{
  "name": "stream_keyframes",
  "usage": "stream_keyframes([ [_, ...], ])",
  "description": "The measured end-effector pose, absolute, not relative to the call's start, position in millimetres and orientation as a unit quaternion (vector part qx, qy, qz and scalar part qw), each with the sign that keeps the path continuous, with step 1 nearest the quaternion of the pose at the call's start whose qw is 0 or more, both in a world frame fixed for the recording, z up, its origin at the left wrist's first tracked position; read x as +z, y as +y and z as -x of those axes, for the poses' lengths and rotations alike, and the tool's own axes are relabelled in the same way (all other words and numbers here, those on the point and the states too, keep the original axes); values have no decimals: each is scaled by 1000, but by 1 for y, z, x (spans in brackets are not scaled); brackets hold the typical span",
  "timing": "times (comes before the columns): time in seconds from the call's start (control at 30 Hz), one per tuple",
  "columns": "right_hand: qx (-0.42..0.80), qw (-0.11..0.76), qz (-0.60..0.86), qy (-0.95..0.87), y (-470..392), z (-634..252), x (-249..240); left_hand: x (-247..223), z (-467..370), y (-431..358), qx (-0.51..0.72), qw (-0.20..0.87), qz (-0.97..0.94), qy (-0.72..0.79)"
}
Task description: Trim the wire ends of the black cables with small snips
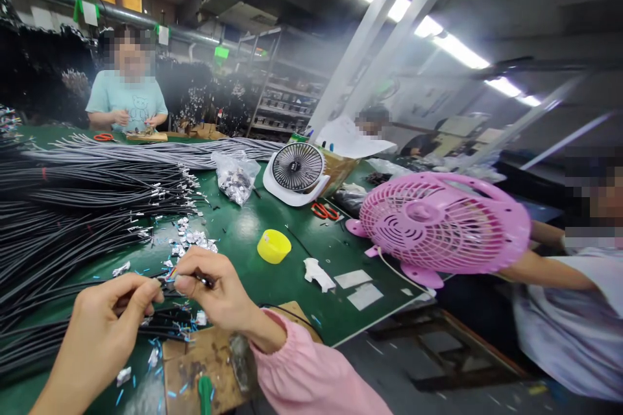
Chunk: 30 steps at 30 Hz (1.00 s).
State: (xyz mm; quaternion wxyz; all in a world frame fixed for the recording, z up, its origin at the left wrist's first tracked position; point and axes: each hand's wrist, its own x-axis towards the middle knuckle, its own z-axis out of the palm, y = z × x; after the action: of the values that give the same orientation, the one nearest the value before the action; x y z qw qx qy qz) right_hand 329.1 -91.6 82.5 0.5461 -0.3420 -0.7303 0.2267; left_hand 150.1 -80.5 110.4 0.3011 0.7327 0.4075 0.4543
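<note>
At the lower left, my left hand pinches the stripped end of a black cable, its fingertips closed. Close beside it, my right hand is also closed, with small coloured wires at its fingertips and a dark object, too small to make out, between its fingers. The fingertips of both hands nearly meet. Bundles of black cables lie to the left, and scraps of foil lie just beyond my hands. Below them is a stained wooden board with a green-handled tool.
A yellow roll, red-handled scissors, a white fan and a plastic bag stand or lie on the green table. A pink fan is at the right, near a person's arm. Another person sits across the table.
</note>
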Motion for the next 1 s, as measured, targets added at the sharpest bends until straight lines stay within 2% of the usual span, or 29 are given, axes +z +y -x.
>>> stream_keyframes([
  [0.23,178,532,384,-733,-94,-326,84,94,-150,-80,474,307,-706,427],
  [0.37,269,503,413,-710,-97,-322,81,102,-151,-77,449,342,-727,391],
  [0.43,276,499,420,-706,-99,-322,76,107,-153,-77,441,377,-728,366],
  [0.6,158,510,449,-716,-106,-324,67,96,-157,-83,486,378,-679,401],
  [0.7,110,514,461,-715,-105,-321,67,91,-155,-83,466,395,-674,416],
  [0.87,207,518,507,-656,-98,-316,66,102,-154,-83,440,462,-667,386],
  [1.0,59,520,440,-730,-98,-322,63,106,-160,-91,462,484,-606,430],
])
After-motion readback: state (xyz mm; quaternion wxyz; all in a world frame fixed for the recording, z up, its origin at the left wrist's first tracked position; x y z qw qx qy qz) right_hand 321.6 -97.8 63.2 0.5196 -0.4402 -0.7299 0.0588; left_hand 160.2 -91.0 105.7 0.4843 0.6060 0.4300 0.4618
